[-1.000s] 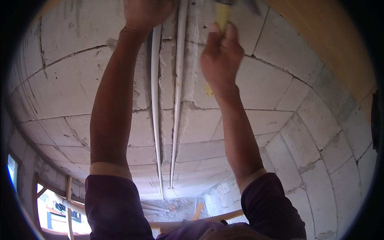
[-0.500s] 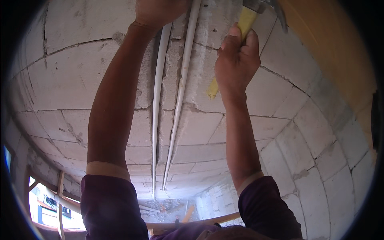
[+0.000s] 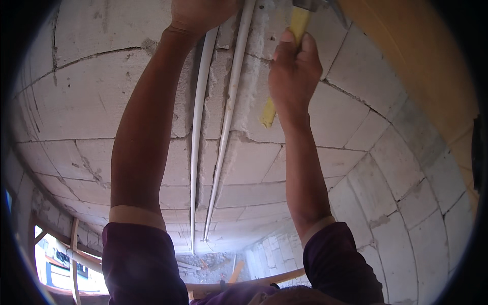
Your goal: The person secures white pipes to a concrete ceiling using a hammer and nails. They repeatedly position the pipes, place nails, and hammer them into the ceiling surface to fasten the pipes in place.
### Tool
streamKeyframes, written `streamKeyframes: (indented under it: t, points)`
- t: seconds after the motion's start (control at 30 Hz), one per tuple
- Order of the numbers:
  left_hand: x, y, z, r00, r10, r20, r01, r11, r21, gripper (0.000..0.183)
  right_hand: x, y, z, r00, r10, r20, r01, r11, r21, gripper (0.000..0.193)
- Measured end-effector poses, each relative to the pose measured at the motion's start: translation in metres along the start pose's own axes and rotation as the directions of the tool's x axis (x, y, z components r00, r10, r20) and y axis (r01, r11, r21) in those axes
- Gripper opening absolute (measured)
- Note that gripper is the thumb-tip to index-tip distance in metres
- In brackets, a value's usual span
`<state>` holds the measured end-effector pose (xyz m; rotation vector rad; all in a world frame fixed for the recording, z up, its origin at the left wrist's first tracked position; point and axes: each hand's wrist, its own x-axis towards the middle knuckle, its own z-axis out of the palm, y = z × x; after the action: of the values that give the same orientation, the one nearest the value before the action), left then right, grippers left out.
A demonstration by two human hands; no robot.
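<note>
My right hand (image 3: 295, 76) is closed around the yellow handle of a claw hammer (image 3: 299, 20). The butt of the handle sticks out below my fist, and the dark metal head reaches the top edge of the view, with its curved claw toward the right. My left hand (image 3: 202, 14) is raised at the upper edge, beside the tops of two white pipes; its fingers are out of sight. The left pipe (image 3: 201, 96) and the right pipe (image 3: 233, 91) run down grooves cut in the pale block wall (image 3: 96, 96).
A tan board or panel (image 3: 412, 56) slants across the upper right. Block walling (image 3: 406, 213) turns a corner on the right. Low at the left is a window opening (image 3: 61, 269) with wooden framing. Rubble (image 3: 213, 267) and a wooden beam (image 3: 284, 278) lie below.
My right hand and the hammer have shifted a little to the left, toward the pipes. My left hand stays in nearly the same place.
</note>
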<state>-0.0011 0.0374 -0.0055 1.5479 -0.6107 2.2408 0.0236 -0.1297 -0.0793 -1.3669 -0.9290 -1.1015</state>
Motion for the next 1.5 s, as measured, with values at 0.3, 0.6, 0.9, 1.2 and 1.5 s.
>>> streamKeyframes:
  t: [0.3, 0.6, 0.9, 1.2, 1.5]
  points:
    - [0.000, -0.003, 0.001, 1.000, 0.027, -0.014, -0.027, 0.999, 0.020, 0.018, -0.004, 0.005, 0.008, 1.000, 0.021, 0.010, -0.021, 0.999, 0.038, 0.014]
    - [-0.001, -0.003, 0.000, 1.000, -0.015, -0.010, 0.015, 1.000, -0.008, 0.018, -0.003, 0.003, 0.013, 0.999, 0.022, 0.050, -0.021, 1.000, -0.009, 0.015]
    - [-0.003, -0.001, 0.001, 0.999, -0.048, -0.001, 0.048, 0.999, 0.013, 0.018, -0.005, -0.013, -0.005, 0.990, 0.137, 0.040, -0.141, 0.982, 0.126, 0.026]
    - [0.000, 0.003, 0.002, 0.999, 0.013, -0.034, -0.013, 1.000, -0.001, 0.018, -0.004, 0.009, 0.014, 0.988, 0.145, 0.044, -0.149, 0.983, 0.111, 0.020]
    - [0.002, 0.001, 0.001, 0.995, -0.072, -0.071, 0.067, 0.995, -0.077, 0.018, -0.008, -0.001, 0.002, 0.993, 0.039, 0.114, -0.029, 0.996, -0.084, 0.019]
